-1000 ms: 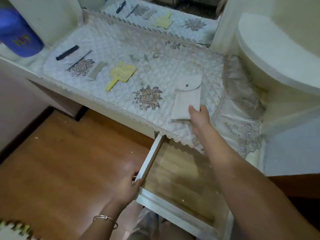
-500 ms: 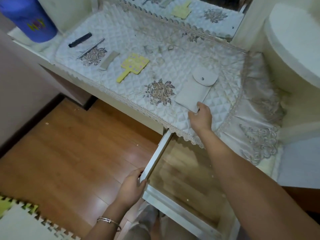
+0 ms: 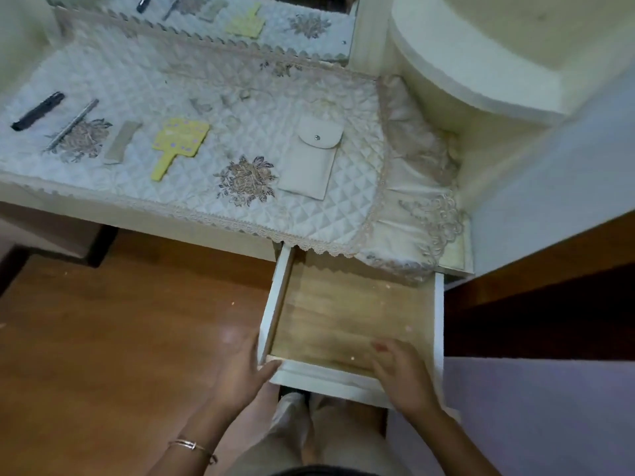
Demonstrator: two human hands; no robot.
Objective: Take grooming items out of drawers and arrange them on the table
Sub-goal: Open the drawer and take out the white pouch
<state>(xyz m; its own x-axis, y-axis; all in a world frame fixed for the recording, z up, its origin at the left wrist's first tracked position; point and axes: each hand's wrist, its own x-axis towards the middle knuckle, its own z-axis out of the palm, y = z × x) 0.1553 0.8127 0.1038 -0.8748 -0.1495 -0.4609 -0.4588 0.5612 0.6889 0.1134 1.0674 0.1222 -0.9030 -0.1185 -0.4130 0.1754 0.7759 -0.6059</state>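
The white drawer (image 3: 276, 304) under the table stands pulled out, and its wooden bottom is bare. My left hand (image 3: 240, 371) grips its front left corner, thumb on the front rail. My right hand (image 3: 402, 376) holds the front rail near the right, fingers curled over into the drawer. On the quilted table cover (image 3: 144, 80) lie a black comb (image 3: 37, 111), a thin metal tool (image 3: 73, 124), a small beige strip (image 3: 122, 142), a yellow paddle-shaped mirror (image 3: 179, 146) and a beige snap pouch (image 3: 311, 161).
A mirror (image 3: 275, 25) at the back of the table reflects the items. A rounded cream cabinet (image 3: 481, 73) rises to the right. Loose embroidered cloth (image 3: 419, 201) hangs over the table's right end. Wooden floor (image 3: 103, 338) lies to the left, and my legs are below the drawer.
My right hand has let go of the beige pouch, left it on the table, and come down to the drawer's front rail. My left hand stays at the drawer's corner. The camera has shifted.
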